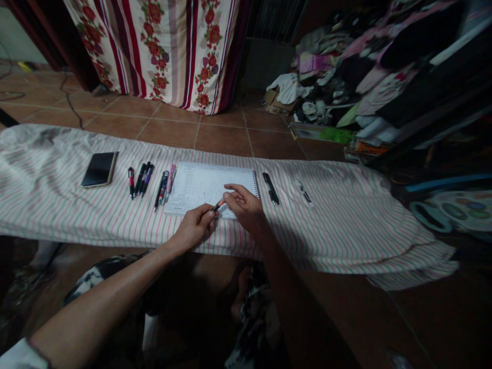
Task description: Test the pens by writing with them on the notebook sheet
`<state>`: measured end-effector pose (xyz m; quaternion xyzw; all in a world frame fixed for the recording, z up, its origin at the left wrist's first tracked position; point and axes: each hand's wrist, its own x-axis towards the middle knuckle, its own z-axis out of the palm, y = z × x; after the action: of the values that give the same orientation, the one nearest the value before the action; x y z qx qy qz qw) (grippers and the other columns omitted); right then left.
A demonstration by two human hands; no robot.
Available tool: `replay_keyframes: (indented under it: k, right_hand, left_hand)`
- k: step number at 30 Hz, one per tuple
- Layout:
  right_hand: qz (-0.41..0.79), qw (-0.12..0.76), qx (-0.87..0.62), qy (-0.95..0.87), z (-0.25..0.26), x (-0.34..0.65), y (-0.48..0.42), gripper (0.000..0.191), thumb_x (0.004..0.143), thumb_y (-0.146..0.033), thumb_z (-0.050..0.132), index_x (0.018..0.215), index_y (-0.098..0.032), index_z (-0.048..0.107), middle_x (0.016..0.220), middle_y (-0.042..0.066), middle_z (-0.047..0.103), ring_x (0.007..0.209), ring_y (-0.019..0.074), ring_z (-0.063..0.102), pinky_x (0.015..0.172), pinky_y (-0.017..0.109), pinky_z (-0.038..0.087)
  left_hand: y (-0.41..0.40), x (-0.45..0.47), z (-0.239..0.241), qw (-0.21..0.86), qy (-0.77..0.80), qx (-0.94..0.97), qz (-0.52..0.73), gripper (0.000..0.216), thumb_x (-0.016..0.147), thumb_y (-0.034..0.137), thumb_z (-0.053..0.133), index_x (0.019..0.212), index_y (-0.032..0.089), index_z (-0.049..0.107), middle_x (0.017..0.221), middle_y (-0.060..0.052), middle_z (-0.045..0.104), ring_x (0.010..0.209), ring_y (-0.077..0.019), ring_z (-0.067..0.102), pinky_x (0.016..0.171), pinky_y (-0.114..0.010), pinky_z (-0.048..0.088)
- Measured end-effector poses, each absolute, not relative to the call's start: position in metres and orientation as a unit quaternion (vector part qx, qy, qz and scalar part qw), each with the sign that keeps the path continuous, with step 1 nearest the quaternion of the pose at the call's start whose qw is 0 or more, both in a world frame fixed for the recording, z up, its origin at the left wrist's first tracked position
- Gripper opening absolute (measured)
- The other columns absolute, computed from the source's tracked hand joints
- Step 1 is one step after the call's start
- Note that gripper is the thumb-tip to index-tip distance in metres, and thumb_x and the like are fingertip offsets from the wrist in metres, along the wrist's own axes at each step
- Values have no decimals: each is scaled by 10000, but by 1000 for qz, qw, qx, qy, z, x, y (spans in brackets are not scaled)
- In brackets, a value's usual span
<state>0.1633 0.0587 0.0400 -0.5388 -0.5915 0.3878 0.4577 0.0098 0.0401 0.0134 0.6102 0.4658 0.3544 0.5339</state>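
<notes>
Over the near edge of a spiral notebook, my left hand is closed around one end of a dark pen with an orange part. My right hand pinches the pen's other end between thumb and a finger, its index finger raised. Left of the notebook lie a group of several pens, another group of dark pens and a red and black pen. To the right rest black pens and a clear pen with a dark grip.
A striped cloth covers the long, narrow surface. A phone or tablet lies at its left. Behind stand a floral curtain and a heap of clothes. A paint palette is at the right.
</notes>
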Motion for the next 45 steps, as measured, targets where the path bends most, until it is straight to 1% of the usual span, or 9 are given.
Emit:
replay_keyframes:
  k: [6, 12, 16, 20, 23, 26, 28, 40, 45]
  right_hand:
    - [409, 473, -561, -542, 34, 162, 63, 275, 676, -446, 628, 669, -194, 520, 598, 5, 645, 494, 116, 544, 500, 237, 428]
    - [432, 499, -504, -557, 33, 164, 63, 167, 713, -336, 587, 788, -187, 596, 695, 13, 650, 622, 130, 608, 593, 249, 475]
    - [454, 490, -486, -563, 33, 165, 63, 251, 731, -317, 551, 932, -181, 613, 835, 46, 676, 696, 138, 629, 639, 263, 487]
    - [476, 481, -481, -558, 36, 164, 61, 389, 736, -329, 563, 1097, -187, 537, 943, 70, 669, 726, 139, 632, 666, 277, 492]
    - [451, 491, -513, -540, 35, 163, 61, 394, 687, -387, 632, 1005, -170, 550, 880, 61, 654, 709, 145, 629, 670, 283, 491]
    - [420, 493, -537, -540, 34, 163, 63, 279, 654, -392, 663, 803, -173, 574, 734, 25, 636, 665, 145, 618, 655, 280, 489]
    - [413, 498, -530, -549, 33, 164, 64, 217, 670, -369, 646, 758, -180, 585, 707, 17, 639, 679, 150, 621, 668, 283, 493]
    - [446, 511, -463, -571, 36, 167, 63, 222, 747, -287, 586, 938, -183, 631, 933, 67, 689, 912, 190, 643, 802, 323, 488]
    - [449, 525, -455, -562, 37, 166, 62, 242, 758, -291, 563, 968, -183, 616, 962, 76, 687, 924, 188, 639, 819, 340, 481]
  left_hand:
    - [40, 11, 12, 525, 475, 611, 354, 216, 828, 325, 423, 818, 150, 550, 556, 38, 477, 488, -92, 426, 499, -214, 342]
    - [41, 10, 11, 524, 478, 613, 347, 223, 829, 332, 419, 819, 148, 545, 564, 37, 473, 483, -89, 415, 486, -213, 335]
    - [40, 10, 12, 538, 476, 599, 352, 210, 827, 330, 417, 814, 153, 528, 554, 44, 468, 466, -84, 407, 473, -207, 329]
    - [40, 11, 14, 533, 474, 605, 354, 206, 831, 325, 414, 810, 153, 525, 546, 45, 468, 468, -83, 407, 481, -206, 333]
    - [39, 11, 14, 522, 476, 612, 356, 210, 831, 325, 419, 808, 151, 535, 555, 39, 475, 490, -89, 423, 499, -211, 346]
    - [39, 11, 14, 520, 477, 613, 356, 217, 833, 333, 420, 815, 154, 542, 553, 39, 477, 486, -91, 429, 495, -211, 346]
    - [39, 11, 14, 527, 474, 610, 356, 219, 834, 335, 417, 816, 155, 541, 545, 41, 475, 470, -89, 423, 485, -209, 340]
    - [39, 12, 16, 531, 475, 606, 354, 209, 833, 324, 415, 803, 152, 530, 553, 42, 467, 474, -89, 413, 488, -214, 337]
    - [39, 12, 16, 530, 472, 605, 360, 203, 831, 322, 427, 800, 151, 533, 555, 35, 472, 491, -90, 427, 492, -208, 344]
